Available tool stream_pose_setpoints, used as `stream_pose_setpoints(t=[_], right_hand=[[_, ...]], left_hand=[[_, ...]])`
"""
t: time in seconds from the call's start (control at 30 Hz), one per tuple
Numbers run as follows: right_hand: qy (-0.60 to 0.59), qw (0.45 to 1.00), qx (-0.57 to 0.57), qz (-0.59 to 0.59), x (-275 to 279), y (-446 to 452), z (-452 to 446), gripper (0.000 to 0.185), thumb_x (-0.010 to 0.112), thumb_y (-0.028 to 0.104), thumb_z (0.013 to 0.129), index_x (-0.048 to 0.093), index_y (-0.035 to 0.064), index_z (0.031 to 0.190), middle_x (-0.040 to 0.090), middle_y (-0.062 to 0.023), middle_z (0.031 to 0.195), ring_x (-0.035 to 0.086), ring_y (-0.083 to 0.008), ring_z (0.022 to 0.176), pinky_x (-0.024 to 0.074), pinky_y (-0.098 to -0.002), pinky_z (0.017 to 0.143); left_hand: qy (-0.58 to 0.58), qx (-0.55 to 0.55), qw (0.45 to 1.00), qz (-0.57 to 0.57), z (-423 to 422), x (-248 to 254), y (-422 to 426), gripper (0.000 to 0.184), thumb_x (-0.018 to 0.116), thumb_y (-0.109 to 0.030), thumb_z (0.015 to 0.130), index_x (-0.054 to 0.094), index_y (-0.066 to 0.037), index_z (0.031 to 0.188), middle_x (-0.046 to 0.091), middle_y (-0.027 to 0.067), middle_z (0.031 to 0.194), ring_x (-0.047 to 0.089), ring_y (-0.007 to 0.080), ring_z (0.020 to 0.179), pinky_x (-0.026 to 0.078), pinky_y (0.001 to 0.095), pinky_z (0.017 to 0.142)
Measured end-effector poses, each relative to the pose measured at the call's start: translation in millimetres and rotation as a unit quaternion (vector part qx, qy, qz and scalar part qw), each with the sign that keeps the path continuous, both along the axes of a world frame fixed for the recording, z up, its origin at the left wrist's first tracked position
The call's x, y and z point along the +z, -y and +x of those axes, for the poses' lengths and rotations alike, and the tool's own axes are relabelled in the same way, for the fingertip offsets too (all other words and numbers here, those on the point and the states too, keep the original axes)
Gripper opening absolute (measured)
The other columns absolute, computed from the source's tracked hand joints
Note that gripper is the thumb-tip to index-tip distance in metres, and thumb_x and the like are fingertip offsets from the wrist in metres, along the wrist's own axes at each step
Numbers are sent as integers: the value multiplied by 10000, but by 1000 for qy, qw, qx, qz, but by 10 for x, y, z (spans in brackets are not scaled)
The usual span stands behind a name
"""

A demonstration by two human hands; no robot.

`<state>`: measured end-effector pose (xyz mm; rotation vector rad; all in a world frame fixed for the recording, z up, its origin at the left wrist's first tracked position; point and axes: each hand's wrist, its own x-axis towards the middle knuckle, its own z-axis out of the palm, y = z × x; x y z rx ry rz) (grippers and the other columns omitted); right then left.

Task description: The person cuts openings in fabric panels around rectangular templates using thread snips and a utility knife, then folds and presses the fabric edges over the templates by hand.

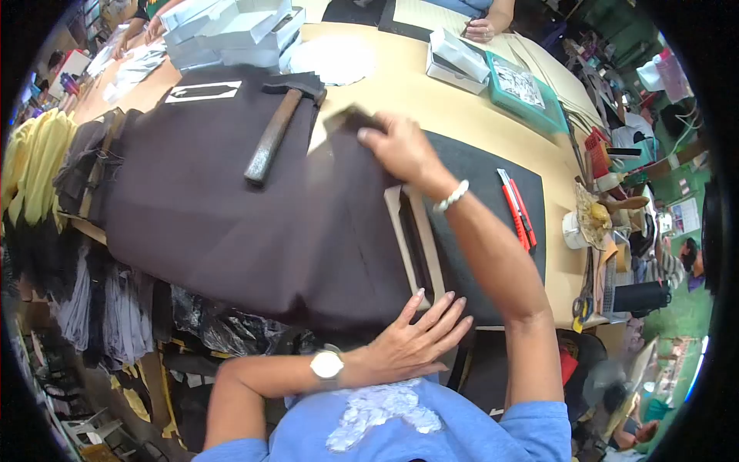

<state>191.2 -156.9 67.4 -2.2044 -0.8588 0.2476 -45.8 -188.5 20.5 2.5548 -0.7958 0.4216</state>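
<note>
A large dark brown sheet [208,192], leather or fabric, spreads over the table. My right hand [404,154], with a beaded bracelet at the wrist, is closed at the sheet's far right corner, which is lifted and smeared by motion. A long beige frame [395,223] with a narrow opening lies on the sheet's right part. My left hand [419,339], below a wristwatch, rests with spread fingers at the frame's near end. A hammer [273,142] with a worn wooden handle lies on the sheet, left of my right hand.
Red utility knives [519,212] lie on a black mat [485,169] at right. White boxes [231,38] and a teal tray [527,92] stand farther back. A white cup [573,231] is near the right edge. Two other people's hands [481,31] show across the table.
</note>
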Motion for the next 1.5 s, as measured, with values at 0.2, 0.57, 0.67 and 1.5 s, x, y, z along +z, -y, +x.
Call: stream_pose_setpoints(t=[0.2,0.57,0.67,1.5], right_hand=[[65,956,-223,178,190,240,829,369,609,215,821,597,-60,1067,654,-191,908,624,-260,817,477,-354,754],[187,921,-314,139,-48,1992,302,387,651,137,803,526,-76,1102,631,-214,1028,601,-248,966,449,-333,871],[168,926,-292,173,-92,2184,-327,346,612,33,826,489,-75,1131,616,-189,1033,597,-201,943,471,-310,829],[44,996,-58,47,-288,2041,-1470,327,706,88,695,600,14,996,565,-115,922,549,-288,878,440,-374,790]], left_hand=[[-47,130,990,6,87,-94,-22,753,718,-431,640,499,-78,1267,445,137,1349,397,286,1269,286,574,997],[12,151,988,-36,-150,348,-1294,211,592,47,622,687,-85,755,656,63,1064,521,274,1168,342,495,1012],[8,285,957,-61,-257,533,-1667,164,559,92,646,652,-32,701,649,92,1092,458,315,1231,346,442,1020],[-147,133,974,-109,467,179,-139,83,641,-68,764,573,-32,797,534,89,785,525,259,754,400,372,676]])
